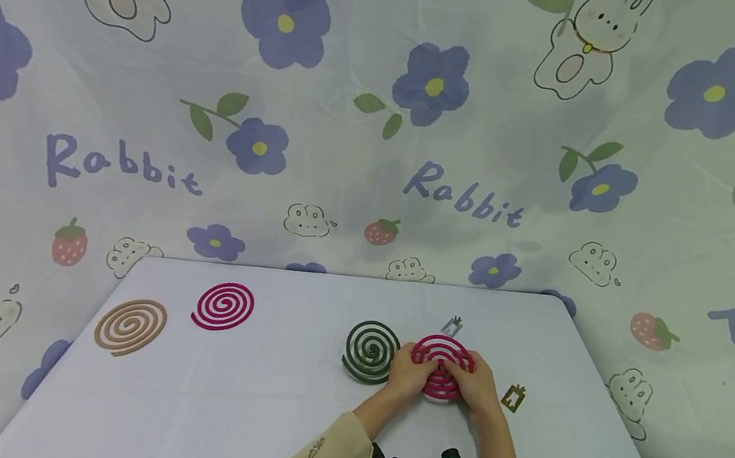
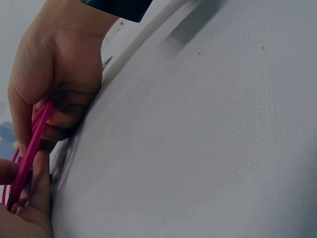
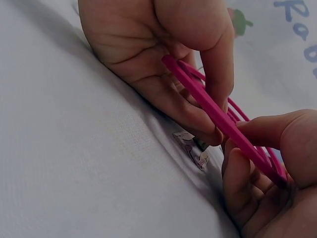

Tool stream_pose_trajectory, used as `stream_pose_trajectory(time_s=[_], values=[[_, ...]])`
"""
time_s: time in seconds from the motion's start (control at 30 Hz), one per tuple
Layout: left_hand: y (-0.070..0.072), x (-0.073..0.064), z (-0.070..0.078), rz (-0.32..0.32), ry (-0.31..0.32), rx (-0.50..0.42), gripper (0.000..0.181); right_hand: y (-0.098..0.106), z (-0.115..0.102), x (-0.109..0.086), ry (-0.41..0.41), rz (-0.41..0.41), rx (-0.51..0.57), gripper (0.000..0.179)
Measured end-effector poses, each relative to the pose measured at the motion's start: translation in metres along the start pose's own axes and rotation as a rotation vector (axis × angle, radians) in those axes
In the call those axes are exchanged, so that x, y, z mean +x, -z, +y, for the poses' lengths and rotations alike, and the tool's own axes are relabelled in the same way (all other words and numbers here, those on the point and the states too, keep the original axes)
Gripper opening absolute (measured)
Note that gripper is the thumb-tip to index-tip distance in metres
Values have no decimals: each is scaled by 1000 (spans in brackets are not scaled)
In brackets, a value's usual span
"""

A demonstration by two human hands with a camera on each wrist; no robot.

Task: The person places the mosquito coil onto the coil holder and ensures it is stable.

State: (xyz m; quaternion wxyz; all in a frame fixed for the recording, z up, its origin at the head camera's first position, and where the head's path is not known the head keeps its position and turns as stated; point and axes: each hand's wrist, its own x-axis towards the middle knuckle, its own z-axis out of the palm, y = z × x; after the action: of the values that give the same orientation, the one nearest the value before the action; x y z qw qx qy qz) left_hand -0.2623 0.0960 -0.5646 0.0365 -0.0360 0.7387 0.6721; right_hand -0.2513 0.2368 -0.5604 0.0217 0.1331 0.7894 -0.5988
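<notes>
My left hand (image 1: 409, 370) and right hand (image 1: 475, 381) grip opposite sides of a magenta mosquito coil (image 1: 440, 394), raised and tilted above the table. Both thumbs press near its centre. Seen edge-on in the right wrist view, the magenta coil (image 3: 223, 121) lies between thumbs and fingers; the left hand (image 3: 148, 54) is at the upper left, the right hand (image 3: 302, 198) at the lower right. A dark green mosquito coil (image 1: 372, 352) lies flat just left of my left hand. Beyond the held coil sits a small silver metal stand (image 1: 452, 326).
A gold metal stand (image 1: 513, 398) lies to the right of my right hand. Far left on the white tabletop (image 1: 195, 427) are a tan coil (image 1: 130, 327) and another magenta coil (image 1: 223, 307). A printed curtain (image 1: 349, 161) hangs behind the table.
</notes>
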Motion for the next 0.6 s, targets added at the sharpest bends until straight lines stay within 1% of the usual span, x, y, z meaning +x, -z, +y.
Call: stream_pose_trajectory(time_s=[0.23, 0.4, 0.6], values=[[0, 0, -1, 1, -13, 21, 31, 1, 2, 1, 14, -9, -6, 41], [0, -1, 0, 4, -3, 16, 32, 1, 2, 1, 17, -11, -18, 39], [0, -2, 1, 15, 1, 35, 32, 1, 3, 1, 5, -4, -28, 40]])
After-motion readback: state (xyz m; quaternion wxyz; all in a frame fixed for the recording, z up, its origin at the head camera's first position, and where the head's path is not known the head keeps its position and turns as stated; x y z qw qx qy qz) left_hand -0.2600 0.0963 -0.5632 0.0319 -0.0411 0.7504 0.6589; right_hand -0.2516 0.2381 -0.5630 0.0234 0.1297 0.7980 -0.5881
